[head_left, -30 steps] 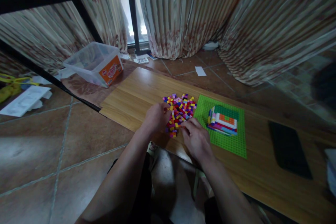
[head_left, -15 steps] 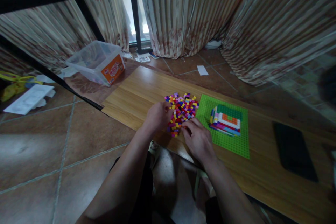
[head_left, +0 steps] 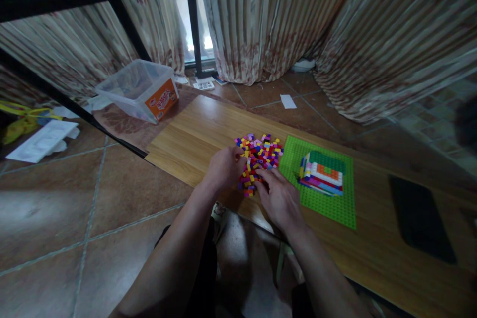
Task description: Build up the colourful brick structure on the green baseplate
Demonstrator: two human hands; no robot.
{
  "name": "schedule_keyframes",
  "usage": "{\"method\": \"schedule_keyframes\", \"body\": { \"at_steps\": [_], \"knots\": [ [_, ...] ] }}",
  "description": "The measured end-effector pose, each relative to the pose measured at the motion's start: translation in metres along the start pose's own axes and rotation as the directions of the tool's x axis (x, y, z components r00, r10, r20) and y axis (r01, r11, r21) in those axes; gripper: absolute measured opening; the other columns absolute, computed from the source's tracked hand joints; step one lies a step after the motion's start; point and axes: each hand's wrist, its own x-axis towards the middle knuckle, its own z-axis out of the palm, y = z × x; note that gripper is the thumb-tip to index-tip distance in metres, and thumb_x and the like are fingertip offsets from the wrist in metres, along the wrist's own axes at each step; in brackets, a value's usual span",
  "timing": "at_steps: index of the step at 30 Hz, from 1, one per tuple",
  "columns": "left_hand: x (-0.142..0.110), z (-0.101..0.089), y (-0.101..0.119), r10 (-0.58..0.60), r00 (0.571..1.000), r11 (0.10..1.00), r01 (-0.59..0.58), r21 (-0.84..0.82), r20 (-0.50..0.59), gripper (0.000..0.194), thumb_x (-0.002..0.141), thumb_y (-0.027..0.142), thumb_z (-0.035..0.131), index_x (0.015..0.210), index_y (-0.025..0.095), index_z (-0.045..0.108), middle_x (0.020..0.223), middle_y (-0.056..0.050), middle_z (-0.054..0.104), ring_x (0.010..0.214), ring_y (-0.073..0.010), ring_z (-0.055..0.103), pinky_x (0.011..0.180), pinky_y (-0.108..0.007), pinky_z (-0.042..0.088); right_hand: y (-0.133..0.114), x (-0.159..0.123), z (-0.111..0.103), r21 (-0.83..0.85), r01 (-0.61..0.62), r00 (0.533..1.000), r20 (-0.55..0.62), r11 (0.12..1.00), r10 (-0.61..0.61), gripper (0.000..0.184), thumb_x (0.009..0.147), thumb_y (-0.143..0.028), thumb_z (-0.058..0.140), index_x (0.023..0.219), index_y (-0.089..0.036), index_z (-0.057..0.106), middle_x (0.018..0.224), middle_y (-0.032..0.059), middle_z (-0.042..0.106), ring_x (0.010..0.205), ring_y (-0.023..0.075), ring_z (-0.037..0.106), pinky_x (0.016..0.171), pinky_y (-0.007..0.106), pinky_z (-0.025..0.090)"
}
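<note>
A pile of small toy building bricks [head_left: 263, 153] in many colours lies loose on the wooden board. At its left edge is my left hand [head_left: 226, 166], fingers curled together; whatever they hold is too small to make out. My right hand [head_left: 279, 196] reaches into the pile's near right side, thumb and forefinger apart, tips at the bricks. To the right, a green studded baseplate [head_left: 328, 208] carries a block built of layered bricks [head_left: 322, 173], with white, orange, red and blue rows and a dark green top. My hands hide part of the pile.
The long wooden board [head_left: 186, 139] runs across in front of me. A dark flat object [head_left: 421, 218] rests on its right part. Beyond the left end stands a clear plastic bin [head_left: 137, 89] with an orange label. A white tray [head_left: 42, 139] and papers lie on the tiled floor.
My right hand has shifted slightly left at the pile, its fingertips still among the bricks. The left hand stays nearly in place. The built block and baseplate look unchanged.
</note>
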Motion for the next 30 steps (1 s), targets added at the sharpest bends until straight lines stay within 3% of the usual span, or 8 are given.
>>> {"method": "schedule_keyframes", "body": {
  "at_steps": [9, 20, 26, 30],
  "knots": [
    [-0.0004, -0.0002, -0.0008, 0.027, 1.000, 1.000, -0.027, 0.011, 0.006, 0.019, 0.084, 0.025, 0.053, 0.087, 0.017, 0.070, 0.078, -0.004, 0.068, 0.069, -0.0145, 0.059, 0.064, -0.023, 0.039, 0.0007, 0.0008, 0.0001, 0.006, 0.009, 1.000, 0.016, 1.000, -0.009, 0.023, 0.093, -0.023, 0.049, 0.104, -0.022, 0.069, 0.101, 0.0061, 0.067, 0.087, 0.0224, 0.064, 0.074, 0.033, 0.048],
    [-0.0016, -0.0049, -0.0040, 0.036, 0.999, 0.999, -0.036, -0.001, 0.032, 0.020, 0.084, 0.023, 0.049, 0.075, 0.017, 0.066, 0.066, 0.001, 0.060, 0.062, -0.0115, 0.051, 0.058, -0.023, 0.032, 0.0031, 0.0037, 0.0036, 0.049, -0.037, 0.989, -0.138, 0.998, 0.043, 0.024, 0.091, -0.019, 0.049, 0.104, -0.017, 0.070, 0.098, 0.0082, 0.065, 0.090, 0.0217, 0.062, 0.078, 0.034, 0.050],
    [-0.0040, -0.0078, -0.0013, 0.065, 0.996, 0.998, -0.067, 0.016, 0.067, 0.023, 0.085, 0.023, 0.048, 0.069, 0.016, 0.063, 0.060, 0.002, 0.053, 0.058, -0.0101, 0.046, 0.056, -0.022, 0.030, -0.0026, 0.0027, 0.0054, -0.022, -0.063, 0.985, -0.163, 0.998, 0.059, 0.026, 0.093, -0.026, 0.050, 0.106, -0.017, 0.071, 0.103, 0.0093, 0.064, 0.084, 0.0207, 0.062, 0.072, 0.032, 0.049],
    [-0.0044, -0.0074, 0.0003, 0.081, 0.993, 0.996, -0.083, 0.014, 0.089, 0.022, 0.085, 0.022, 0.048, 0.075, 0.016, 0.068, 0.065, 0.000, 0.060, 0.061, -0.0106, 0.050, 0.058, -0.021, 0.032, -0.0068, 0.0032, 0.0087, -0.089, -0.081, 0.985, -0.161, 0.993, 0.066, 0.027, 0.094, -0.030, 0.051, 0.109, -0.018, 0.070, 0.109, 0.0095, 0.063, 0.084, 0.0207, 0.063, 0.068, 0.032, 0.048]
  ]
}}
